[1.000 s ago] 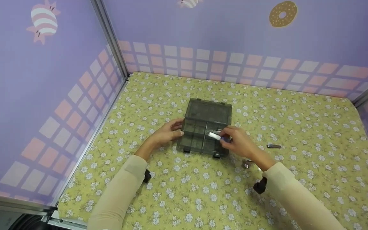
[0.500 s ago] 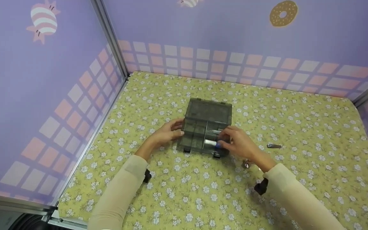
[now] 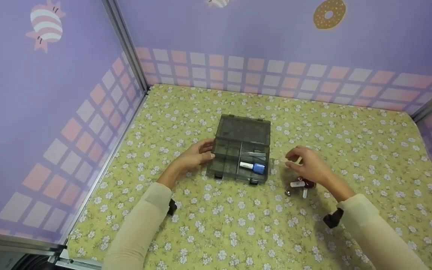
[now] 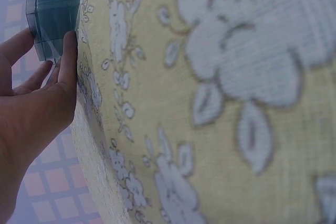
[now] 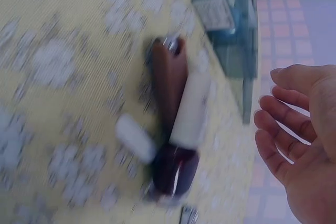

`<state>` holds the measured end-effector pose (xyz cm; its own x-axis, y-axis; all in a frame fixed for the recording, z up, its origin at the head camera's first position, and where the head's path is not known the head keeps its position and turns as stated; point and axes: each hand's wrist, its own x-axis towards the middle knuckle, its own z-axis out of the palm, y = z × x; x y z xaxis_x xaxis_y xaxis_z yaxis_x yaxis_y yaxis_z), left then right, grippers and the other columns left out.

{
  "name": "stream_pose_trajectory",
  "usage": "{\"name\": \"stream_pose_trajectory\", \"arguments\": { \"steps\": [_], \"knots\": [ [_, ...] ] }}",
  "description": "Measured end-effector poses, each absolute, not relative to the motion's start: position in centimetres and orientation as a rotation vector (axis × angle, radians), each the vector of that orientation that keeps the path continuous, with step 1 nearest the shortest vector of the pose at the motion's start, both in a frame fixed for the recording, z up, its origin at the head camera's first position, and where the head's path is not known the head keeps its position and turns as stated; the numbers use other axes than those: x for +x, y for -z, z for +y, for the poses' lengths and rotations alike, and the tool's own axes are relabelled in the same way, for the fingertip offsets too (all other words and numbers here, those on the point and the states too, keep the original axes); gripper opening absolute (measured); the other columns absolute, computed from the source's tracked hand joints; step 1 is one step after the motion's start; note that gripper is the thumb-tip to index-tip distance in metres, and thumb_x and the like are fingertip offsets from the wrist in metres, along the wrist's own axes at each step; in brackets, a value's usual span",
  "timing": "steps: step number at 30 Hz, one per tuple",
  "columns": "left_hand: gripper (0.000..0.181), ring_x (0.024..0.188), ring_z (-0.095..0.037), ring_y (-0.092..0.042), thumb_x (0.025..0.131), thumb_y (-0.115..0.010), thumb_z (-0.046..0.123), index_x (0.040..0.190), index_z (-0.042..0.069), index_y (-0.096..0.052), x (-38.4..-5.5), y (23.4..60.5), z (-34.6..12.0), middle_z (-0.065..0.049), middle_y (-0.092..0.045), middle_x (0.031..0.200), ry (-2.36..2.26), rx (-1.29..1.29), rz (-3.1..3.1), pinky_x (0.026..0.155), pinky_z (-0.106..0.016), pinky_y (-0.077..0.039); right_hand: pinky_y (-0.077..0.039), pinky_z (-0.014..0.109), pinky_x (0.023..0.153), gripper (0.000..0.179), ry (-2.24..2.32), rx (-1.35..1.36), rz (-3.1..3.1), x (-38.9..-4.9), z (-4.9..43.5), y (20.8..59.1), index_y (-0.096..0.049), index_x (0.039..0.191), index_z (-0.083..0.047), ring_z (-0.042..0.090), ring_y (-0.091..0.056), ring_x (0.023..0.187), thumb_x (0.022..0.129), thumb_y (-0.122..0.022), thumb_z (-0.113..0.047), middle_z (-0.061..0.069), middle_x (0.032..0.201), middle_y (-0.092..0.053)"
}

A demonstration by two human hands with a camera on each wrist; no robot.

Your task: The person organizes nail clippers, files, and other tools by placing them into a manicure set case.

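A dark translucent divided storage box (image 3: 223,174) lies with its lid (image 3: 244,129) folded back. My left hand (image 3: 195,155) holds the box's left side, thumb at the rim, fingers against the wall. In the right front compartment lies a blue nail polish bottle (image 3: 258,168) with a white cap; thin clear pieces (image 3: 256,154) lie behind it. To the right of the box my right hand (image 3: 311,165) hovers with nothing in it, fingers loosely bent. Below it lie a dark red nail polish bottle (image 5: 176,171) with a white cap, a brown tool with a metal end (image 5: 169,85) and a small white piece (image 5: 134,137).
A small shiny metal thing (image 3: 288,193) lies by the dark red bottle. Yellow flowered cloth (image 3: 208,228) covers the table. Purple patterned walls (image 3: 257,37) stand at the back and left, joined by a metal post (image 3: 126,41).
My right hand has lowered the blue nail polish bottle into the box's right front compartment, let it go and moved right, now hiding the nail clipper seen earlier. The left hand stays at the box.
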<state>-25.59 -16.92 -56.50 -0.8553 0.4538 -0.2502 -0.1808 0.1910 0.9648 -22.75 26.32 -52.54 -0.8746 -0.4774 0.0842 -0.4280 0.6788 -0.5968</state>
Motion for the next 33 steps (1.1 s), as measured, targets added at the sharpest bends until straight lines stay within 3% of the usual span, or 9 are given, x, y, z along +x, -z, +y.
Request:
{"name": "stream_pose_trajectory", "arguments": {
  "steps": [10, 19, 26, 33],
  "knots": [
    [0.068, 0.156, -0.027, -0.031, 0.108, -0.064, 0.015, 0.168, 0.016, -0.030, -25.3, 56.5, -17.0, -0.008, -0.033, 0.169, -1.706, 0.234, 1.988, 0.121, -0.047, -0.040, -0.061, 0.046, 0.079, 0.017, 0.975, -0.706, 2.767, -20.8, 30.5, 54.0, -0.074, 0.116, 0.002, 0.029, -0.068, 0.098, 0.102, -0.072, -0.008, 0.012, 0.109, -0.069],
    [0.069, 0.156, -0.028, -0.031, 0.109, -0.063, 0.016, 0.169, 0.013, -0.028, -25.6, 56.7, -17.1, -0.009, -0.032, 0.170, -1.692, 0.276, 2.006, 0.120, -0.046, -0.041, -0.061, 0.049, 0.079, 0.036, 0.916, -0.770, 2.762, -19.2, 31.8, 54.7, -0.076, 0.119, -0.002, 0.033, -0.071, 0.098, 0.097, -0.081, -0.030, 0.013, 0.111, -0.072],
    [0.070, 0.157, -0.029, -0.030, 0.109, -0.062, 0.013, 0.169, 0.010, -0.026, -25.5, 56.6, -17.0, -0.011, -0.030, 0.171, -1.705, 0.282, 1.990, 0.121, -0.047, -0.041, -0.057, 0.039, 0.071, 0.031, 0.854, -0.843, 2.746, -18.7, 31.9, 55.0, -0.077, 0.118, -0.005, 0.026, -0.067, 0.089, 0.094, -0.085, -0.024, 0.009, 0.109, -0.070],
    [0.070, 0.158, -0.031, -0.028, 0.109, -0.062, 0.013, 0.169, 0.010, -0.025, -25.5, 56.5, -17.1, -0.013, -0.028, 0.171, -1.703, 0.295, 1.987, 0.122, -0.050, -0.039, -0.053, 0.043, 0.072, 0.027, 0.725, -0.850, 2.786, -18.5, 32.1, 55.0, -0.076, 0.117, -0.004, 0.024, -0.062, 0.090, 0.093, -0.084, -0.013, 0.010, 0.110, -0.068]
  ]
}}
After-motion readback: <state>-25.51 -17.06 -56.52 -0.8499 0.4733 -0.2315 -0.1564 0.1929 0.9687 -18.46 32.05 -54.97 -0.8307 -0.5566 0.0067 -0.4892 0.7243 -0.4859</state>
